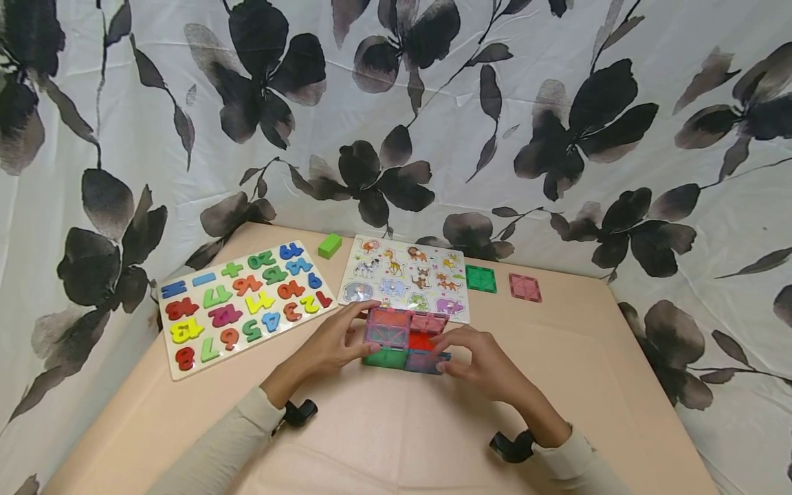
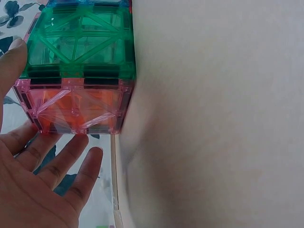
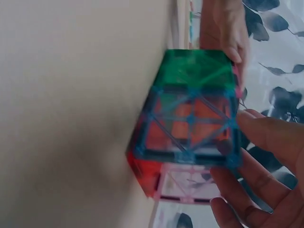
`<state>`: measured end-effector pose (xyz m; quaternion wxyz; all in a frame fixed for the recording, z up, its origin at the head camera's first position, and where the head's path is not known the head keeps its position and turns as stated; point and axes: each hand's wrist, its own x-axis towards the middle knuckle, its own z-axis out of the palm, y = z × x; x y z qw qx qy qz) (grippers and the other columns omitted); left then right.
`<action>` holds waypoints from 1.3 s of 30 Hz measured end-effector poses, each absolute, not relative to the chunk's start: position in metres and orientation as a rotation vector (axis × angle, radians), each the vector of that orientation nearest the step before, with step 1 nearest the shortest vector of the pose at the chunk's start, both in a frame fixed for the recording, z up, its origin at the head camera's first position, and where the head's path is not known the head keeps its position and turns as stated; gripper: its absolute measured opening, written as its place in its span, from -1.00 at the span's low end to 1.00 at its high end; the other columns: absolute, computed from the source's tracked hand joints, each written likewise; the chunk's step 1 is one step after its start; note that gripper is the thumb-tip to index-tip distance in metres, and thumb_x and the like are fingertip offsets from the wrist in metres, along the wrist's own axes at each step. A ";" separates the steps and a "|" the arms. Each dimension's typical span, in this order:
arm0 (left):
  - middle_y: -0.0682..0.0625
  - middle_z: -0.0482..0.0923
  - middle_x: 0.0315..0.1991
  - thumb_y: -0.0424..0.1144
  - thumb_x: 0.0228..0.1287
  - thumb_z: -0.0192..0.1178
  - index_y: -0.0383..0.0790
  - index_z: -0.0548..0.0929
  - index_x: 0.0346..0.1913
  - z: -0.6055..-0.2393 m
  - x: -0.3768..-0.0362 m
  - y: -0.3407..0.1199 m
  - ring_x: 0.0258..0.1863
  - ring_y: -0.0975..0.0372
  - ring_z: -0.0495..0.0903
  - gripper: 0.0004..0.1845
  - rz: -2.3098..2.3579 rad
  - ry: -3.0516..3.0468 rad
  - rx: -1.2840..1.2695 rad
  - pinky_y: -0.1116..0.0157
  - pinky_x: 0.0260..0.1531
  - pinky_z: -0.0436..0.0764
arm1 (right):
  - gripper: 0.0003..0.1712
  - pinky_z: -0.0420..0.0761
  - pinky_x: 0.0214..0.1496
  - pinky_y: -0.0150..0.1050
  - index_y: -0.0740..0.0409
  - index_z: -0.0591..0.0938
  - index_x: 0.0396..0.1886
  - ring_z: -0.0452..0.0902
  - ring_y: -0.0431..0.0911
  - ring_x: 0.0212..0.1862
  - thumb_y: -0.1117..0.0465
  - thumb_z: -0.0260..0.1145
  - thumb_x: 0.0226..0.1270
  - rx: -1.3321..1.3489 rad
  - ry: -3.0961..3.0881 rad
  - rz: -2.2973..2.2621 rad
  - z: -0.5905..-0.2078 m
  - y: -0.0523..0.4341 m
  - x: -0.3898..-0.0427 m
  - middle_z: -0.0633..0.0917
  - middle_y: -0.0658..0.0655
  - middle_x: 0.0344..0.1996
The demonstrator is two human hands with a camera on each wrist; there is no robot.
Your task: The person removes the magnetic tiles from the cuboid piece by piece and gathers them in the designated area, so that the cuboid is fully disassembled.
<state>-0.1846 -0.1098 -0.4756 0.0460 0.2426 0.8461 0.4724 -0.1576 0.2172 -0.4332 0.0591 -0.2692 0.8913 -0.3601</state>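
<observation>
A box-like build of see-through magnetic tiles stands on the table, with a green tile (image 1: 385,357) and a blue tile (image 3: 190,126) along its front. Pink tiles (image 2: 73,107) form its left end and part of its upper side, and red (image 1: 421,342) shows inside. My left hand (image 1: 337,340) holds the build's left end, thumb near the front and fingers against the pink side. At the right end my right hand (image 1: 485,361) pinches the blue tile by its edge; one fingertip shows through it. The right wrist view is somewhat blurred.
Behind the build lies an animal puzzle board (image 1: 405,275); a number puzzle board (image 1: 247,306) is to the left. A green block (image 1: 330,245) sits between them at the back. Right of the animal board lie a loose green tile (image 1: 481,279) and a pink tile (image 1: 524,287).
</observation>
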 end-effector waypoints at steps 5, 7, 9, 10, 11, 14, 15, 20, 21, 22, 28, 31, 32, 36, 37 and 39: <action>-0.12 0.36 0.58 0.02 0.34 0.49 0.01 0.31 0.62 -0.477 -0.185 -0.110 0.58 -0.12 0.35 -0.13 1.456 2.563 0.728 -0.22 0.47 0.49 | -0.73 0.74 0.20 -0.05 -0.15 0.84 -0.15 0.69 -0.16 0.05 0.36 0.54 0.32 -0.830 2.731 -1.060 -0.440 0.208 -0.159 0.81 -0.16 -0.11; -0.11 0.36 0.58 0.02 0.33 0.49 0.00 0.30 0.63 -0.478 -0.185 -0.110 0.58 -0.11 0.35 -0.11 1.456 2.557 0.722 -0.21 0.46 0.49 | -0.70 0.77 0.09 -0.18 -0.11 0.86 -0.17 0.69 -0.20 -0.04 0.42 0.51 0.31 -0.814 2.749 -1.067 -0.441 0.205 -0.159 0.80 -0.19 -0.19; -0.09 0.35 0.58 0.02 0.33 0.50 0.00 0.29 0.63 -0.478 -0.186 -0.109 0.59 -0.09 0.34 -0.10 1.454 2.553 0.714 -0.20 0.47 0.50 | -0.69 0.78 -0.01 -0.26 -0.07 0.87 -0.19 0.70 -0.21 -0.12 0.47 0.49 0.30 -0.803 2.761 -1.082 -0.441 0.204 -0.159 0.80 -0.18 -0.24; -0.09 0.34 0.59 0.02 0.33 0.49 -0.01 0.29 0.63 -0.479 -0.186 -0.109 0.59 -0.09 0.33 -0.10 1.453 2.551 0.713 -0.20 0.47 0.49 | -0.68 0.78 -0.04 -0.28 -0.05 0.88 -0.20 0.70 -0.22 -0.14 0.48 0.48 0.29 -0.804 2.766 -1.089 -0.442 0.204 -0.159 0.80 -0.17 -0.25; -0.08 0.33 0.60 0.03 0.33 0.50 0.00 0.29 0.64 -0.479 -0.186 -0.109 0.60 -0.08 0.32 -0.10 1.453 2.550 0.709 -0.19 0.47 0.49 | -0.67 0.77 -0.06 -0.29 -0.05 0.88 -0.20 0.70 -0.22 -0.16 0.49 0.48 0.29 -0.800 2.769 -1.097 -0.442 0.205 -0.160 0.81 -0.16 -0.26; -0.09 0.33 0.61 0.03 0.33 0.49 0.00 0.30 0.63 -0.478 -0.186 -0.109 0.60 -0.10 0.32 -0.10 1.460 2.552 0.719 -0.21 0.46 0.51 | -0.66 0.79 -0.07 -0.27 -0.07 0.88 -0.21 0.71 -0.24 -0.17 0.49 0.49 0.28 -0.784 2.783 -1.111 -0.442 0.208 -0.161 0.82 -0.17 -0.25; -0.10 0.32 0.61 0.03 0.33 0.49 0.00 0.30 0.63 -0.478 -0.186 -0.109 0.60 -0.10 0.32 -0.11 1.463 2.555 0.725 -0.21 0.46 0.51 | -0.66 0.79 -0.06 -0.26 -0.09 0.88 -0.21 0.71 -0.24 -0.17 0.49 0.49 0.29 -0.775 2.787 -1.118 -0.442 0.210 -0.161 0.82 -0.17 -0.25; -0.11 0.34 0.60 0.02 0.34 0.49 0.01 0.31 0.62 -0.477 -0.185 -0.110 0.58 -0.11 0.35 -0.12 1.463 2.562 0.741 -0.22 0.45 0.51 | -0.68 0.81 -0.06 -0.25 -0.11 0.87 -0.20 0.75 -0.19 -0.17 0.45 0.51 0.30 -0.700 2.790 -1.175 -0.444 0.222 -0.163 0.85 -0.13 -0.21; -0.11 0.34 0.60 0.02 0.34 0.49 0.01 0.31 0.62 -0.477 -0.186 -0.110 0.58 -0.11 0.36 -0.12 1.456 2.568 0.744 -0.23 0.46 0.50 | -0.70 0.80 -0.06 -0.27 -0.10 0.87 -0.18 0.75 -0.18 -0.16 0.44 0.51 0.31 -0.680 2.785 -1.188 -0.444 0.224 -0.164 0.85 -0.12 -0.20; -0.12 0.34 0.60 0.02 0.34 0.49 0.01 0.31 0.62 -0.477 -0.186 -0.110 0.58 -0.12 0.36 -0.12 1.452 2.572 0.747 -0.23 0.46 0.50 | -0.71 0.80 -0.06 -0.29 -0.08 0.87 -0.17 0.76 -0.16 -0.16 0.42 0.51 0.32 -0.658 2.781 -1.203 -0.444 0.227 -0.165 0.86 -0.11 -0.19; -0.12 0.32 0.61 0.01 0.33 0.49 0.01 0.31 0.62 -0.477 -0.187 -0.110 0.58 -0.13 0.36 -0.12 1.441 2.574 0.742 -0.24 0.50 0.44 | -0.77 0.77 -0.06 -0.37 0.04 0.86 -0.06 0.75 -0.05 -0.09 0.38 0.50 0.36 -0.490 2.739 -1.369 -0.440 0.247 -0.169 0.86 0.02 -0.09; -0.10 0.32 0.61 0.01 0.33 0.49 0.03 0.31 0.62 -0.477 -0.187 -0.110 0.58 -0.14 0.35 -0.12 1.439 2.570 0.730 -0.24 0.52 0.41 | -0.77 0.78 -0.07 -0.38 0.10 0.85 -0.01 0.74 -0.01 -0.06 0.37 0.48 0.39 -0.373 2.685 -1.501 -0.438 0.260 -0.172 0.84 0.15 -0.04; -0.11 0.32 0.61 0.01 0.33 0.49 0.02 0.31 0.62 -0.476 -0.187 -0.110 0.58 -0.15 0.35 -0.12 1.437 2.573 0.735 -0.25 0.52 0.40 | -0.76 0.78 -0.06 -0.38 0.11 0.84 0.01 0.74 -0.02 -0.05 0.37 0.47 0.40 -0.334 2.671 -1.533 -0.438 0.265 -0.173 0.83 0.18 -0.02; -0.12 0.33 0.60 0.00 0.34 0.49 0.00 0.32 0.62 -0.475 -0.186 -0.110 0.57 -0.16 0.37 -0.13 1.447 2.569 0.745 -0.26 0.51 0.41 | -0.68 0.77 -0.02 -0.43 0.24 0.77 0.15 0.71 -0.14 -0.05 0.37 0.44 0.44 -0.207 2.628 -1.638 -0.434 0.283 -0.175 0.78 0.24 0.10; -0.13 0.33 0.60 0.00 0.34 0.49 -0.01 0.32 0.62 -0.475 -0.186 -0.110 0.56 -0.16 0.38 -0.14 1.450 2.570 0.751 -0.26 0.50 0.42 | -0.65 0.77 -0.01 -0.44 0.25 0.76 0.18 0.70 -0.17 -0.05 0.37 0.43 0.44 -0.180 2.621 -1.659 -0.433 0.288 -0.176 0.78 0.21 0.11; -0.15 0.34 0.59 -0.01 0.35 0.48 -0.03 0.33 0.61 -0.476 -0.187 -0.110 0.54 -0.16 0.40 -0.15 1.458 2.569 0.763 -0.27 0.48 0.45 | -0.60 0.77 0.03 -0.45 0.30 0.71 0.24 0.71 -0.22 -0.05 0.37 0.42 0.45 -0.145 2.575 -1.720 -0.431 0.297 -0.177 0.77 0.12 0.13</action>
